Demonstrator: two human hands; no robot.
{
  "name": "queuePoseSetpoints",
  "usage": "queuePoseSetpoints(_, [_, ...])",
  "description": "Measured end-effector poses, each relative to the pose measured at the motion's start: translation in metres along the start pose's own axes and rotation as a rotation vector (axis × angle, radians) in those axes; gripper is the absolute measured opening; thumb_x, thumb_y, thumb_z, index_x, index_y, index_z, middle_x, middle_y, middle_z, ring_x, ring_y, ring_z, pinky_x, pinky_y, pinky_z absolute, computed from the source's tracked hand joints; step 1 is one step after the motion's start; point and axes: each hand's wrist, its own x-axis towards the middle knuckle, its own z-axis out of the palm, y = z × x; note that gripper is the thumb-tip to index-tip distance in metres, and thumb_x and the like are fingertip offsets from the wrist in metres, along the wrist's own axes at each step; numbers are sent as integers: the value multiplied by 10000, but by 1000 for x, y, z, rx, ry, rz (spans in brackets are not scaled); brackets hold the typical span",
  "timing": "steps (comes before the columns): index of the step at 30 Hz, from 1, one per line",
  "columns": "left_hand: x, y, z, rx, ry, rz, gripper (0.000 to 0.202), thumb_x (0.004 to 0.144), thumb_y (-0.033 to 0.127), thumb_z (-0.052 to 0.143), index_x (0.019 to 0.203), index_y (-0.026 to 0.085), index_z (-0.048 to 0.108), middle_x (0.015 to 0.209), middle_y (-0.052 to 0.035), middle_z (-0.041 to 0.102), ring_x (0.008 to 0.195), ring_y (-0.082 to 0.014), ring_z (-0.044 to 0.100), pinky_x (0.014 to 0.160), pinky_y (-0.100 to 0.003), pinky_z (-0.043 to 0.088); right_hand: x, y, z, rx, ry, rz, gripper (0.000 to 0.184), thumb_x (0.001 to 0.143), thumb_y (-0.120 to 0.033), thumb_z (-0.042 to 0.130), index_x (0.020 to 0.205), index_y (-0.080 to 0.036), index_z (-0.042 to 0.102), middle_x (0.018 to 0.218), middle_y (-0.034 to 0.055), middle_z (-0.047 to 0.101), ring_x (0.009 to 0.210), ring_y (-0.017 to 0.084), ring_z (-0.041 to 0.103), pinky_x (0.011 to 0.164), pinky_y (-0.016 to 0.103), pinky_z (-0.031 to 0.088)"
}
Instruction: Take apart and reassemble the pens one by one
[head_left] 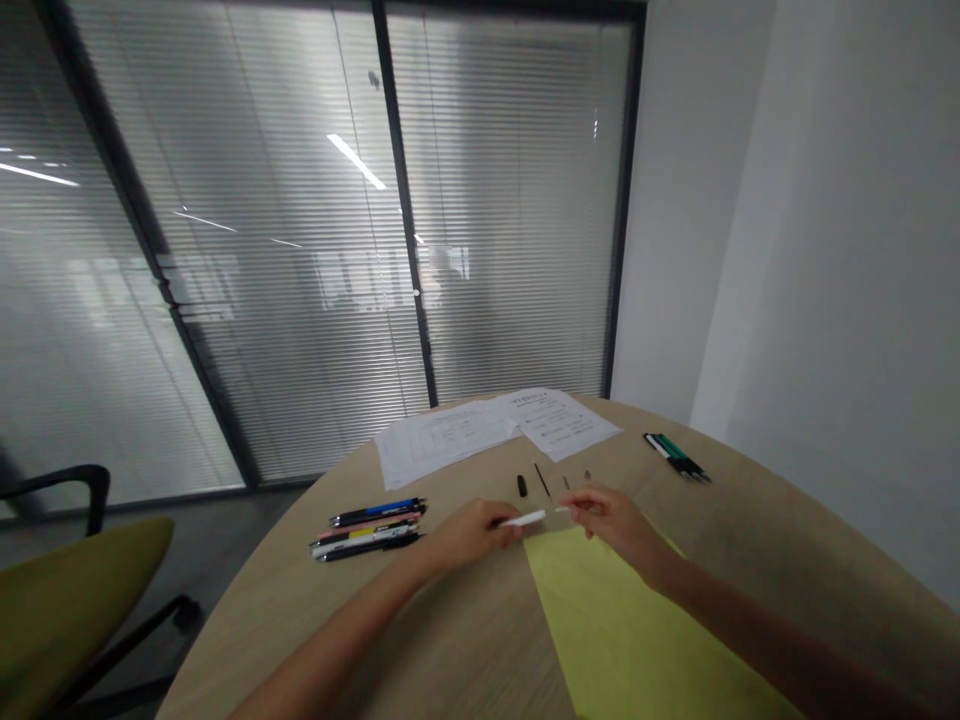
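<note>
My left hand point(477, 532) is closed around a white pen barrel point(531, 518), whose end points right. Facing it, the fingers of my right hand point(606, 516) pinch a thin whitish pen part point(562, 510), too small to make out fully. A small gap separates the two pieces. Beyond my hands, on the table, lie a short black rubbery-looking piece point(522, 486), a thin dark rod like a refill point(542, 480), a tiny narrow piece point(566, 482) and a tiny grey tip-like piece point(587, 474). Beneath my right forearm is a yellow sheet point(615, 625).
Several pens point(367, 530) lie in a group left of my left hand. More pens point(675, 458), green, black and white, rest at the right. Printed papers point(446, 440) cover the far part of the round wooden table point(450, 640). A green chair point(90, 590) stands left.
</note>
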Motion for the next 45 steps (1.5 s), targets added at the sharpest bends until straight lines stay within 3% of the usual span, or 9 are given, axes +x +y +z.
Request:
queuePoseSetpoints(10, [0, 14, 8, 87, 110, 35, 233, 781, 222, 402, 840, 145, 614, 723, -9, 615, 653, -121, 530, 578, -170, 362, -2, -30, -14, -85, 26, -6, 141, 625, -301, 545, 654, -164, 558, 632, 13, 603, 605, 135, 550, 570, 236, 417])
queuePoseSetpoints(23, [1, 11, 12, 36, 73, 24, 245, 773, 223, 422, 909, 159, 616, 801, -24, 639, 695, -131, 551, 596, -180, 384, -2, -21, -11, -103, -24, -27, 140, 636, -274, 546, 719, -168, 586, 694, 18, 609, 615, 128, 552, 538, 224, 413])
queuePoseSetpoints(29, [1, 17, 14, 53, 65, 24, 233, 766, 235, 433, 892, 171, 618, 752, -12, 632, 661, -129, 535, 572, -184, 370, -5, -18, -7, -111, -65, -14, 122, 652, -249, 549, 746, -178, 581, 706, 17, 613, 625, 126, 561, 530, 213, 423])
queuePoseSetpoints(36, [2, 13, 16, 35, 61, 17, 244, 754, 220, 435, 907, 161, 615, 745, -9, 623, 638, -122, 519, 570, -187, 359, -5, -20, -6, -73, -47, -51, 122, 623, -220, 548, 736, -175, 563, 742, 25, 601, 709, 142, 570, 633, 248, 452])
queuePoseSetpoints(45, [0, 20, 15, 35, 56, 22, 208, 758, 218, 429, 840, 158, 610, 661, 13, 583, 588, -107, 478, 534, -179, 339, -10, -25, -2, -126, -72, -93, 136, 646, -212, 535, 771, -180, 577, 775, 33, 623, 713, 136, 570, 618, 240, 464])
